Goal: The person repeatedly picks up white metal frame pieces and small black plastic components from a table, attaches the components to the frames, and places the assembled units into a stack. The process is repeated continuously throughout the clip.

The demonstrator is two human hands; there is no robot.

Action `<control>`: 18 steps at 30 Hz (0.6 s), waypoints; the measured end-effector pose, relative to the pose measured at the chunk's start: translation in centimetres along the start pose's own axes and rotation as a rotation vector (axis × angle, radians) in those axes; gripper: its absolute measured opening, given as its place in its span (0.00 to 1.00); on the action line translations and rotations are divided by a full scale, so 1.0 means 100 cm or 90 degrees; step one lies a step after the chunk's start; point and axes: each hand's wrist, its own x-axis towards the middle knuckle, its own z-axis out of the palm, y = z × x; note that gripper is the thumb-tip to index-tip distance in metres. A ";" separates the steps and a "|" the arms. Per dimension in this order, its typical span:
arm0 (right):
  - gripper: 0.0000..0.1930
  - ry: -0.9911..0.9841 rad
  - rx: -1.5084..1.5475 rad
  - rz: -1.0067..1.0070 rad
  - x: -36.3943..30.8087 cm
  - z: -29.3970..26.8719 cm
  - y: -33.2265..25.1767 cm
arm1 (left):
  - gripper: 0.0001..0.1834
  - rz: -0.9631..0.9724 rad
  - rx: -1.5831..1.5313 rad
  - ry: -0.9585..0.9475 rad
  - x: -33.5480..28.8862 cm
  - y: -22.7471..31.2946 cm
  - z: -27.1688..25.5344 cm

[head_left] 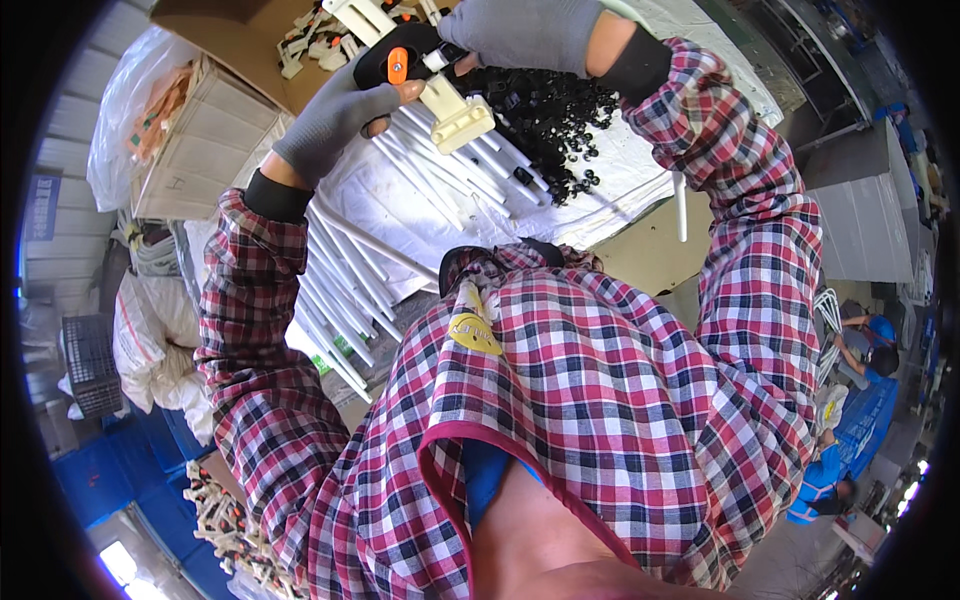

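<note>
My left hand [345, 122], in a grey glove with bare fingertips, grips a cream plastic bracket [460, 118] near the top of the view. The bracket carries a black clamp-like part [376, 66] with an orange lever [397, 67]. From the other side my right hand [525, 35], gloved the same way, closes on a small black-and-white fitting [440, 58] at the bracket's side. Its far fingers are partly hidden. Beneath both hands lie white tubes [420, 165] and a heap of small black plastic pieces [560, 115] on a white sheet [625, 195].
An open cardboard box [225, 25] behind my left hand holds similar cream, black and orange parts. More white tubes [335, 290] lie beside my left forearm. White sacks [155, 335] and a dark crate [90, 365] stand at left. Co-workers in blue [825, 470] are at far right.
</note>
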 end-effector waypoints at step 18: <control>0.18 0.014 0.019 0.219 -0.060 0.010 0.004 | 0.38 0.083 -0.039 -0.121 0.057 -0.003 0.020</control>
